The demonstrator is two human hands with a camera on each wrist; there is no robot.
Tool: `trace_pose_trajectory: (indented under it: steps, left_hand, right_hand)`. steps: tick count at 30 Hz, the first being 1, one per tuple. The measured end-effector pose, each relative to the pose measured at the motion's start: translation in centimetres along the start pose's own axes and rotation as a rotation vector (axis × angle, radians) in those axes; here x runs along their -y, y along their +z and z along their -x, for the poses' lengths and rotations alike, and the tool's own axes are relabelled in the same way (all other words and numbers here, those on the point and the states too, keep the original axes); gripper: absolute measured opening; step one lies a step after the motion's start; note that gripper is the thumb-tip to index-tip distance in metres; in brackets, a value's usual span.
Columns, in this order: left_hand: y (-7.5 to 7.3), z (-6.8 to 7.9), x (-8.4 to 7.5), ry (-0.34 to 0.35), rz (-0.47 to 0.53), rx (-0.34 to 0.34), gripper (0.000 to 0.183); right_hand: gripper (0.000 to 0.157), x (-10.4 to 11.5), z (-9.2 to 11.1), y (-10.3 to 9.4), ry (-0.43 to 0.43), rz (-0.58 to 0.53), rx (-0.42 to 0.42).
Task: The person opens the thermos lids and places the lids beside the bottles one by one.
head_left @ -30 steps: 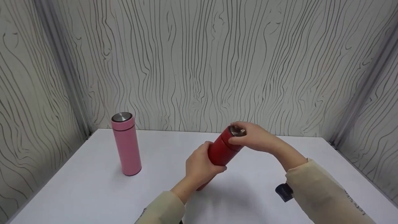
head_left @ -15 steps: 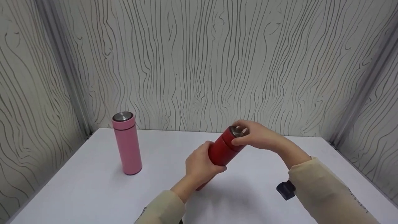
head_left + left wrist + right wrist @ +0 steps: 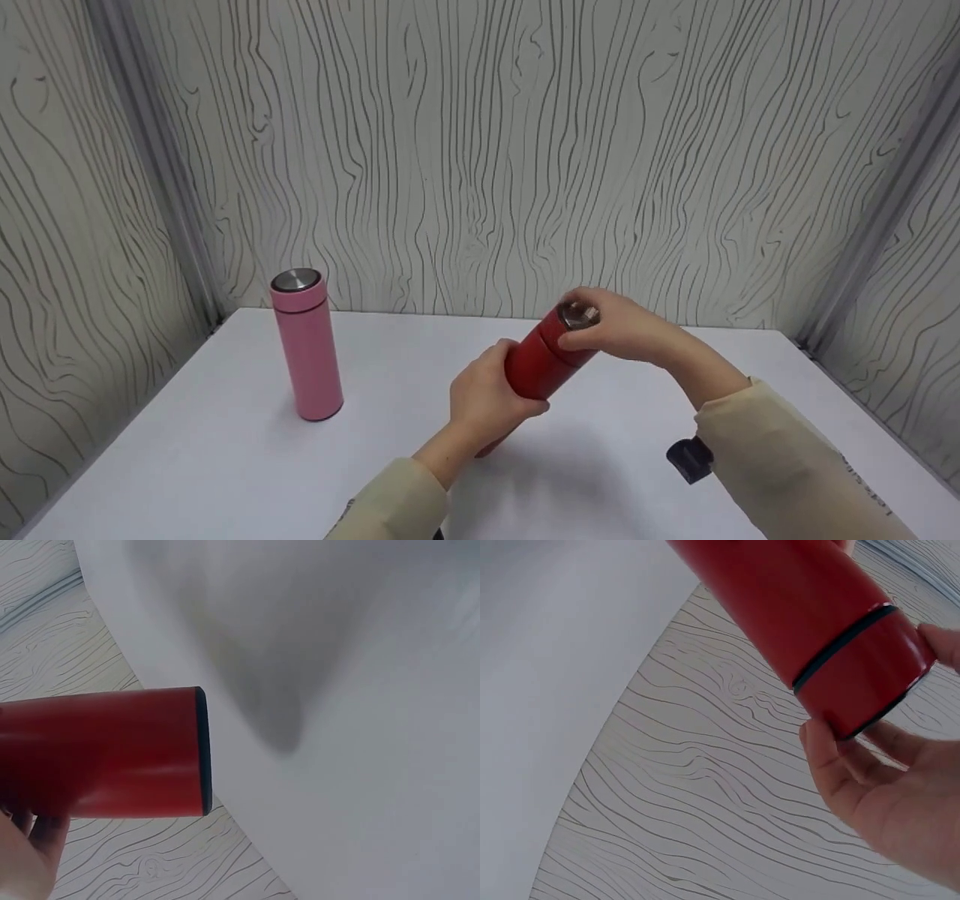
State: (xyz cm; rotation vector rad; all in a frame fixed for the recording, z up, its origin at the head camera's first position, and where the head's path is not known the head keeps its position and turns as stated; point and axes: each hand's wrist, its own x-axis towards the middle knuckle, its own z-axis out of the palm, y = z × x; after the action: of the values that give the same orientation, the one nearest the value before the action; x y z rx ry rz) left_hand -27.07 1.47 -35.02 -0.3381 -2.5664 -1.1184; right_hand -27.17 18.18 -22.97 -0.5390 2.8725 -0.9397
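Observation:
A red thermos bottle is held tilted above the table, its top leaning to the right and away. My left hand grips it round the lower body. Thumb and fingers of my right hand pinch the sides of its lid, whose steel top partly shows under the palm. A dark ring parts lid from body in the right wrist view. The bottle's dark-edged base hangs over the table in the left wrist view.
Upright at the left of the white table stands a pink thermos bottle with its lid on. Wood-grain panels enclose the back and both sides. A dark strap piece juts from the right sleeve.
My right hand and the bottle's top have shifted slightly right, with the fingers repositioned on the lid. The left hand has barely moved. The pink bottle stands in the same place.

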Motion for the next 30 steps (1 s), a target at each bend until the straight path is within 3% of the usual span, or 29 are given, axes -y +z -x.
trace_pose_trajectory:
  steps: [3,8,11,14,17,20,24,27,30]
  left_hand:
    - [-0.05,0.04,-0.05,-0.012,-0.001,-0.002,0.061]
    - [0.02,0.13,-0.03,-0.012,0.002,0.000,0.062]
    - [0.09,0.18,-0.06,-0.008,0.009,0.005,0.061]
    - [0.08,0.17,-0.18,-0.014,0.017,0.009,0.061]
    - [-0.03,0.08,-0.34,-0.018,0.017,0.008,0.062]
    - [-0.10,-0.02,-0.38,-0.019,0.018,0.006,0.061]
    - [-0.13,-0.05,-0.32,-0.021,0.017,0.000,0.060]
    - [-0.11,-0.02,-0.27,-0.023,0.017,-0.003,0.060]
    - [-0.13,0.00,-0.25,-0.019,0.018,-0.003,0.060]
  right_hand:
    - [0.055,0.04,0.10,-0.11,-0.008,-0.011,0.014]
    - [0.071,0.35,-0.15,0.32,0.129,0.052,-0.047]
    - [0.062,0.40,-0.26,0.54,0.140,0.067,-0.065]
    - [0.048,0.26,-0.14,0.38,0.054,0.019,-0.040]
    - [0.050,0.15,0.13,0.09,-0.030,-0.040,-0.007]
    - [0.063,0.23,0.27,0.02,-0.009,-0.030,-0.016]
    - [0.075,0.47,0.17,0.30,0.105,0.075,-0.081]
    - [0.069,0.57,0.12,0.50,0.145,0.112,-0.104]
    - [0.054,0.51,0.20,0.43,0.087,0.070,-0.074]
